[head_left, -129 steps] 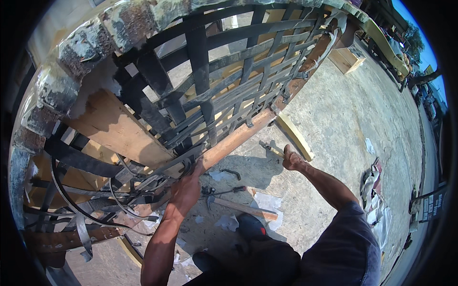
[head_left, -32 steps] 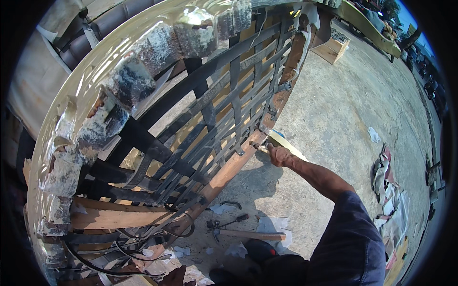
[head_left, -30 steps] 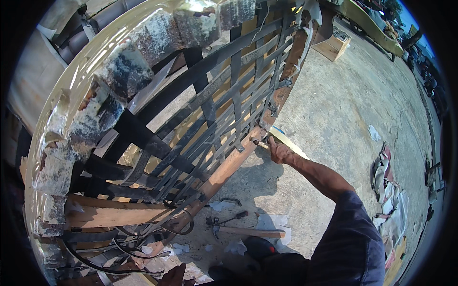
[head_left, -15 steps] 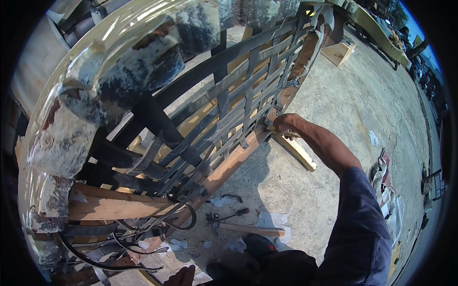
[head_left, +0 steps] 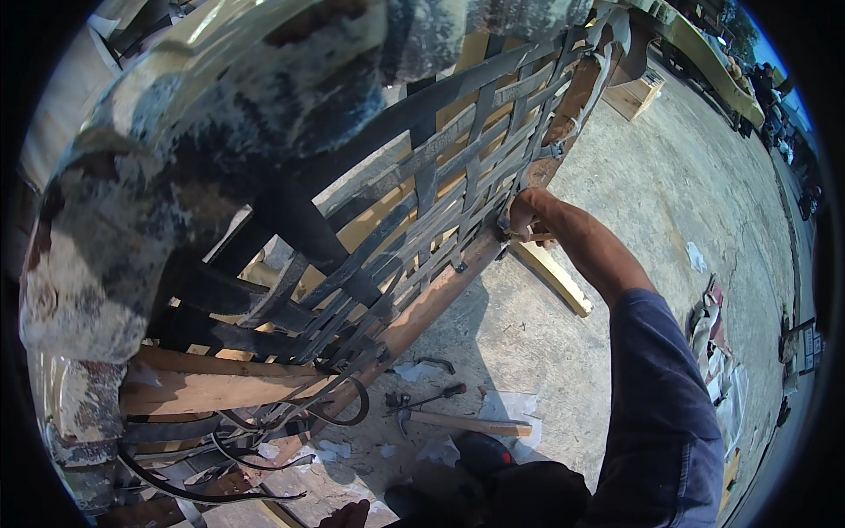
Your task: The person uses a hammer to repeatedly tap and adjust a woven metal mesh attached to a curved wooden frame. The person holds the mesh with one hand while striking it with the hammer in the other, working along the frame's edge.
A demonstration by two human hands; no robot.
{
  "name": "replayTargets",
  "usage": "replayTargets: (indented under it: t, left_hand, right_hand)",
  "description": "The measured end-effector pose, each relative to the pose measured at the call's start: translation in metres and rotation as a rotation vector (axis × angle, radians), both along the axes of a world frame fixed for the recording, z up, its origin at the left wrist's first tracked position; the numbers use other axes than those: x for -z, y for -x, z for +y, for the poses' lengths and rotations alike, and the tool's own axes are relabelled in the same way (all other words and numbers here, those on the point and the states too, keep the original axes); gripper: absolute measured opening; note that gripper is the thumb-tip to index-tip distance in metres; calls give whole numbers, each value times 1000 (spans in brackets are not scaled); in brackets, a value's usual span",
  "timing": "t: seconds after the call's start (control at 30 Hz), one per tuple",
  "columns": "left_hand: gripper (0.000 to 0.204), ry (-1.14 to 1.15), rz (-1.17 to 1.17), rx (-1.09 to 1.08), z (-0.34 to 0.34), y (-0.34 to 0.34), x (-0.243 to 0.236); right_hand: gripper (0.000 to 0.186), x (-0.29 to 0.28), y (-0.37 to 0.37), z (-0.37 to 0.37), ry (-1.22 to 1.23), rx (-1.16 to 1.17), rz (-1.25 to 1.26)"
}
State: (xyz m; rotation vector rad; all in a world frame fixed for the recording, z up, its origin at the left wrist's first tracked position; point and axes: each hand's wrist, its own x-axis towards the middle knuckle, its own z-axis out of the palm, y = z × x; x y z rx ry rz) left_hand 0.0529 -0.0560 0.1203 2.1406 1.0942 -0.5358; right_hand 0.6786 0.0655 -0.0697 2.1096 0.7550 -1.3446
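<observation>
My right hand [head_left: 531, 214] is closed at the wooden rail [head_left: 449, 286] of an upturned furniture frame, where strap ends meet the wood. What the fingers grip is too small and shaded to make out. Black and grey webbing straps [head_left: 422, 180], woven in a lattice, stretch across the frame to the left of this hand. Only a dark sliver of my left hand [head_left: 346, 516] shows at the lower edge, below the loose strap ends [head_left: 352, 409]; its fingers cannot be read.
A hammer [head_left: 471, 423] with a wooden handle and a black-handled tool [head_left: 444, 393] lie on the concrete floor. A pale wooden leg [head_left: 554, 277] juts out below my right hand. Worn padding [head_left: 220, 167] covers the near frame edge. Fabric scraps [head_left: 713, 330] lie at right.
The view has shifted slightly, and the padded edge looms larger at upper left. My right hand stays at the same stretch of rail, its wrist turned a little.
</observation>
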Motion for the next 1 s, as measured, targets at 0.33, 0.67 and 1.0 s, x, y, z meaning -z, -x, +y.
replayTargets:
  t: [0.33, 0.67, 1.0]
  left_hand:
    - [51, 51, -69, 27, -2, -10, -12]
    - [52, 35, -30, 57, -3, -1, -13]
    - [48, 18, 17, -47, -23, -10, -42]
  right_hand:
    - [20, 97, 114, -127, -894, 676, -157]
    - [35, 101, 88, -128, -700, -48, -130]
    - [43, 11, 31, -17, -102, 126, 365]
